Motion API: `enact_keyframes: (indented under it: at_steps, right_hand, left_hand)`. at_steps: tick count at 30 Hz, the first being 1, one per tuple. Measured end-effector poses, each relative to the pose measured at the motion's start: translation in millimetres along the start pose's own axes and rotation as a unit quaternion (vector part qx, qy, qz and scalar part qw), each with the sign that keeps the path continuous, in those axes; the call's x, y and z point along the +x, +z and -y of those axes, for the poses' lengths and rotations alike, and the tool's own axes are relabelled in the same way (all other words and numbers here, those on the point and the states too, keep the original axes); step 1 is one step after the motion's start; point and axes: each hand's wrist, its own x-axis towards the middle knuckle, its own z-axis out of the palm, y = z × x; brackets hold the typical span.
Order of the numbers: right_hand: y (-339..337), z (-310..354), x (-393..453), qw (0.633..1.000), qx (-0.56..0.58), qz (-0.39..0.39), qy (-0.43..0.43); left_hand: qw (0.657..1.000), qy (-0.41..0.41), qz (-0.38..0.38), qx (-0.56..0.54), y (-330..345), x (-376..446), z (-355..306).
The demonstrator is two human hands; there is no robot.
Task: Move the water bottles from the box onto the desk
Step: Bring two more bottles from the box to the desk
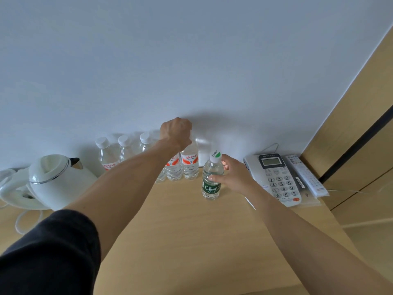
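Note:
Several clear water bottles with red-and-white labels stand in a row on the wooden desk [191, 231] against the white wall. My left hand [176, 132] grips the top of the rightmost red-label bottle [190, 165], hiding its cap. Right of it, a green-label bottle [211, 182] with a white cap stands upright on the desk, and my right hand [234, 175] holds its side with thumb and fingers around the body. My left forearm hides parts of the middle bottles. No box is in view.
A white electric kettle [55, 177] on its base with a white cord sits at the left. A white desk phone [276, 179] and a remote control [306, 175] lie at the right, next to a wooden cabinet [361, 135].

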Motion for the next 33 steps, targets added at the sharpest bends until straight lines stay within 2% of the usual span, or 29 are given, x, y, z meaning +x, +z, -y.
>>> enact_keyframes:
  at_steps: [10,17,23,33]
  right_hand:
    - [2,10,-4,1.000,0.003,0.003,0.003]
    - [3,9,-4,0.998,-0.023,-0.056,0.000]
    - [4,7,1,0.997,-0.016,-0.070,0.001]
    - [-4,10,40,0.997,-0.019,-0.079,0.009]
  left_hand:
    - [1.000,-0.004,0.006,0.003,-1,-3,2]
    - [0.991,0.071,-0.102,0.059,5,-13,14]
    - [0.992,0.081,-0.097,0.022,3,-20,20]
    - [0.992,0.070,-0.099,0.025,1,-28,17]
